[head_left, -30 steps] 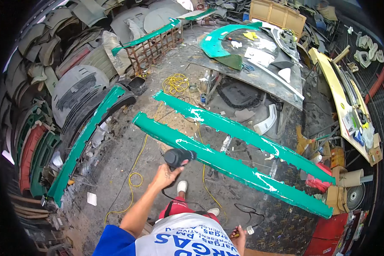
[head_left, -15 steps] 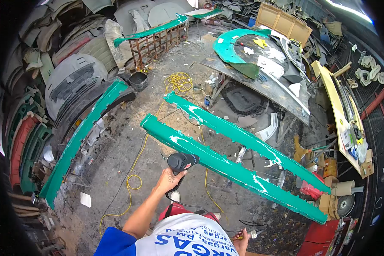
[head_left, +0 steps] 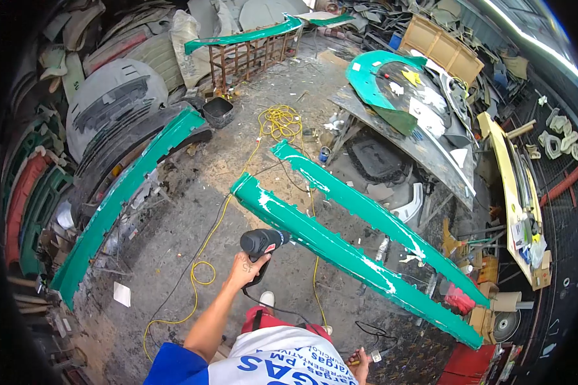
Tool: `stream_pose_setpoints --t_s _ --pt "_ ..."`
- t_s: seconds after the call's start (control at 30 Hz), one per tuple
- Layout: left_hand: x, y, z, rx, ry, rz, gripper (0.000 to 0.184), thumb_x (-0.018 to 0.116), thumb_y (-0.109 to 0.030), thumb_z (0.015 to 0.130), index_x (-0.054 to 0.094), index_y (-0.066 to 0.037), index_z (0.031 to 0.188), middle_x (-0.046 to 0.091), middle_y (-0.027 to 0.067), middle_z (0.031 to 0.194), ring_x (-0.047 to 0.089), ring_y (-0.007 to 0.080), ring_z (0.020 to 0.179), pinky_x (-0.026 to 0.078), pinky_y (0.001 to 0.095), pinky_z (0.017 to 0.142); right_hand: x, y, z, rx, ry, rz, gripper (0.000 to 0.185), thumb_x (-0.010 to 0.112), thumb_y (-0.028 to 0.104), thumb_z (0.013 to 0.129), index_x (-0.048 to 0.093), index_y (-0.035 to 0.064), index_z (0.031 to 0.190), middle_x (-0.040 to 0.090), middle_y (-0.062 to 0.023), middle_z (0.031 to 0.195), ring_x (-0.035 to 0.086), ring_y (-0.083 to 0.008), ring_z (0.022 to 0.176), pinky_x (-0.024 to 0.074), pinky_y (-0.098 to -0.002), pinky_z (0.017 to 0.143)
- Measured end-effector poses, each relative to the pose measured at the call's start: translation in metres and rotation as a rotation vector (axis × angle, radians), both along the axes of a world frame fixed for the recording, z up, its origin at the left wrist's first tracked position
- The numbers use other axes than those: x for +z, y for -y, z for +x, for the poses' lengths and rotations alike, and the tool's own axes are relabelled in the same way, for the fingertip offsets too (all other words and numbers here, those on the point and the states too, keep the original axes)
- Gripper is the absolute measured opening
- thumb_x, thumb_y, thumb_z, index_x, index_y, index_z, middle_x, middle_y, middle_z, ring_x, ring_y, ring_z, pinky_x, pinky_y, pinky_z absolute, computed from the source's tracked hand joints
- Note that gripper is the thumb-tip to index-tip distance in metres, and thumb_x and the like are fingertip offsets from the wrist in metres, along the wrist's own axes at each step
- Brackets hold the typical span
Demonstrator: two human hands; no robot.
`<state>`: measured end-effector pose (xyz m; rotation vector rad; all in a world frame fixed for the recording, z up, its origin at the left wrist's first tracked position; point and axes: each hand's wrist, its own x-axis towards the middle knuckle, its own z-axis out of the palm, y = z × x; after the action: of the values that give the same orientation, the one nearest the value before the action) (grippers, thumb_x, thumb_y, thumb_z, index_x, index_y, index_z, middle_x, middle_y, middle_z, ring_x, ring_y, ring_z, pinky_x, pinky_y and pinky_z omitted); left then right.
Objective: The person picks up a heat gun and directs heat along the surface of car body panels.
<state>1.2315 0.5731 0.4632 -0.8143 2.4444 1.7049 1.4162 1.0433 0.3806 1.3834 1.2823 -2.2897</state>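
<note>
Power tool (head_left: 261, 242) remains in our left hand (head_left: 243, 268), its nose at the edge of the near green panel (head_left: 334, 249); we cannot tell if they touch. Since the earlier frame, our view has swung, and both panels, the far green panel (head_left: 369, 210) included, look steeper. Our left fingers wrap the handle; our right hand (head_left: 361, 367) curls narrowly around something small and yellowish.
</note>
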Motion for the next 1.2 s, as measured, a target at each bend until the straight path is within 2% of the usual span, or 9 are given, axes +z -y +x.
stream_pose_setpoints --t_s 0.13,0.23,0.43,0.5,0.53,0.6,0.73,0.97,1.2 --pt "-0.015 0.027 0.003 0.098 -0.097 0.012 0.038 0.072 -0.034 0.079 0.066 0.001 0.091 0.063 0.0096 0.059 0.060 0.0170 0.047 0.046 0.0334 0.049 0.021 0.023 -0.008 0.066 0.023 0.030 0.023 0.070 0.030 0.084 0.057 0.0115 0.085 0.057 -0.0014 0.070 0.049 -0.0132 0.057 0.0378 -0.0272 0.052" --pt "-0.047 0.051 0.002 0.185 -0.137 0.040 0.038 0.073 -0.034 0.078 0.065 0.003 0.082 0.063 0.0092 0.058 0.060 0.0167 0.045 0.047 0.0324 0.047 0.016 0.025 -0.006 0.227 0.094 0.109 0.033 0.076 0.041 0.077 0.056 0.0149 0.077 0.053 -0.0008 0.068 0.048 -0.0140 0.056 0.0393 -0.0291 0.051" --pt "-0.067 0.072 0.005 0.476 -0.208 0.118 0.034 0.073 -0.030 0.079 0.065 0.003 0.074 0.063 0.0082 0.058 0.058 0.0157 0.043 0.045 0.0298 0.042 0.015 0.039 -0.005 0.298 0.136 0.243 0.048 0.074 0.051 0.075 0.060 0.0065 0.087 0.055 -0.0078 0.075 0.051 -0.0202 0.063 0.0431 -0.0350 0.056" --pt "-0.072 0.071 0.007 0.694 -0.309 0.238 0.030 0.073 -0.027 0.080 0.065 0.001 0.072 0.061 0.0071 0.056 0.055 0.0159 0.040 0.044 0.0293 0.041 0.001 0.034 -0.006 0.401 0.145 0.261 0.058 0.073 0.052 0.075 0.063 0.0009 0.102 0.060 -0.0119 0.088 0.053 -0.0221 0.069 0.0432 -0.0362 0.059" --pt "-0.068 0.069 0.009 0.765 -0.346 0.404 0.024 0.073 -0.024 0.080 0.064 -0.001 0.076 0.063 0.0072 0.061 0.056 0.0149 0.044 0.044 0.0283 0.041 0.000 0.033 -0.008 0.423 0.145 0.270 0.056 0.073 0.051 0.076 0.063 0.0013 0.101 0.060 -0.0115 0.087 0.052 -0.0215 0.068 0.0426 -0.0357 0.058" --pt "-0.119 0.077 0.007 0.898 -0.385 0.649 0.020 0.072 -0.020 0.081 0.063 -0.002 0.086 0.065 0.0082 0.071 0.058 0.0142 0.051 0.046 0.0274 0.044 0.000 0.035 -0.013 0.430 0.131 0.281 0.052 0.072 0.048 0.076 0.062 0.0023 0.099 0.059 -0.0105 0.085 0.051 -0.0204 0.066 0.0416 -0.0346 0.057" --pt "-0.176 0.084 0.018 0.799 -0.315 1.098 0.021 0.070 -0.016 0.080 0.060 -0.004 0.094 0.066 0.0080 0.075 0.059 0.0157 0.055 0.050 0.0293 0.050 0.015 0.048 -0.030 0.439 0.101 0.300 0.045 0.072 0.044 0.078 0.061 0.0042 0.095 0.058 -0.0087 0.081 0.049 -0.0182 0.062 0.0394 -0.0325 0.054" --pt "-0.170 0.072 0.033 0.630 -0.125 0.977 0.020 0.069 -0.020 0.076 0.064 -0.006 0.090 0.067 0.0076 0.077 0.058 0.0146 0.054 0.052 0.0309 0.051 0.022 0.046 -0.034 0.430 0.071 0.303 0.032 0.071 0.036 0.081 0.058 0.0075 0.088 0.056 -0.0054 0.075 0.046 -0.0144 0.056 0.0356 -0.0288 0.048" --pt "-0.177 0.094 0.003 0.889 -0.238 1.058 0.023 0.067 -0.024 0.074 0.059 -0.004 0.081 0.063 0.0105 0.070 0.056 0.0172 0.051 0.049 0.0308 0.048 0.018 0.041 -0.020 0.405 0.052 0.306 0.022 0.070 0.028 0.083 0.056 0.0108 0.081 0.053 -0.0022 0.069 0.043 -0.0105 0.049 0.0318 -0.0251 0.043"
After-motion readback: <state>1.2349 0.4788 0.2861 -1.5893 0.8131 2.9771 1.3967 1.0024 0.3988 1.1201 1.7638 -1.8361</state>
